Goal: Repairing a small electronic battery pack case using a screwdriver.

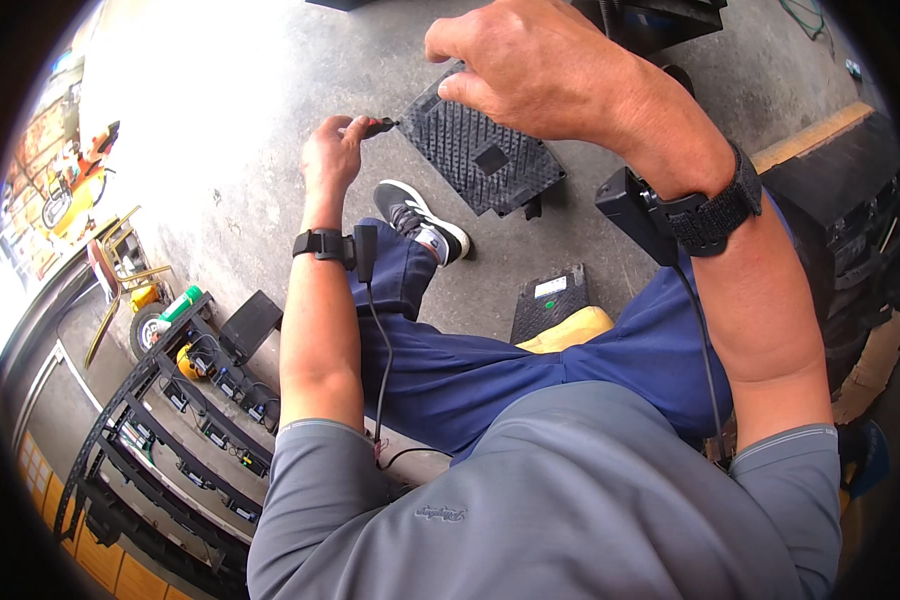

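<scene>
My left hand is closed around a small, thin tool with red and black parts. The tool's dark tip points right and ends by the left corner of a black ribbed housing; whether they touch I cannot tell. That flat, finned box lies tilted in front of me and has a smooth square patch. Over its far edge hovers my right hand, index finger and thumb bent and apart, with nothing visible between them. The other fingers of that hand are hidden behind it.
Between my legs are a black flat unit with a white label and a yellow pad. My shoe stands near the housing. A black rack with wired devices is at left, a dark vehicle panel at right.
</scene>
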A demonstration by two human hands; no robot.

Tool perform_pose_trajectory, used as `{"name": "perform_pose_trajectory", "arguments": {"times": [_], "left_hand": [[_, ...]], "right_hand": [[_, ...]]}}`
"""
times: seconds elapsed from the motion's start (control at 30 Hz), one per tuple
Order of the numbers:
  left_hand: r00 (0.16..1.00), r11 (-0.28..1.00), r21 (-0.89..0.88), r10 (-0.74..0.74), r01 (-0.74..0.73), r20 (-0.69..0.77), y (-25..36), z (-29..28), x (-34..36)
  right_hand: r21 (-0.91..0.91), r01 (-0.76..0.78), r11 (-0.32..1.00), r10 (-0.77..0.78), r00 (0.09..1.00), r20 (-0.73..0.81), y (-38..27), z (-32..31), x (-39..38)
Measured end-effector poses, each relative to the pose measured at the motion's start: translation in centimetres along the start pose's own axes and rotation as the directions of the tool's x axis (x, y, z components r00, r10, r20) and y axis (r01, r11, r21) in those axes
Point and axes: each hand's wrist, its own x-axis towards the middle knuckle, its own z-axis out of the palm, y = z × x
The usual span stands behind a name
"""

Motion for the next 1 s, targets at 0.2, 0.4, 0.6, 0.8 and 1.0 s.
{"name": "perform_pose_trajectory", "arguments": {"times": [0.2, 0.4, 0.6, 0.8, 1.0], "left_hand": [[0.9, 0.921, 0.018, 0.385, -0.39, -0.206, -3.0, 0.6, 1.2], [1.0, 0.999, 0.046, -0.014, 0.015, -0.014, 0.5, -0.3, -0.4], [0.945, 0.946, 0.132, 0.31, -0.296, -0.105, -1.9, 0.2, -0.1], [1.0, 1.0, 0.01, -0.021, 0.021, 0.0, 0.4, -0.2, -0.2], [0.93, 0.922, 0.194, 0.356, -0.334, -0.089, -2.4, 0.6, 0.3]], "right_hand": [[0.003, 0.021, 1.0, -0.021, 1.0, -0.01, -0.3, 0.2, 0.2], [0.001, 0.029, 1.0, -0.029, 0.999, -0.013, -0.1, 0.1, 0.0], [0.014, 0.051, 0.999, -0.05, 0.998, -0.038, -0.2, 0.5, 0.2], [-0.013, 0.014, 1.0, -0.014, 1.0, 0.006, -0.1, 0.1, 0.1], [-0.016, 0.028, 0.999, -0.028, 1.0, -0.011, -0.2, 0.2, 0.2]]}}
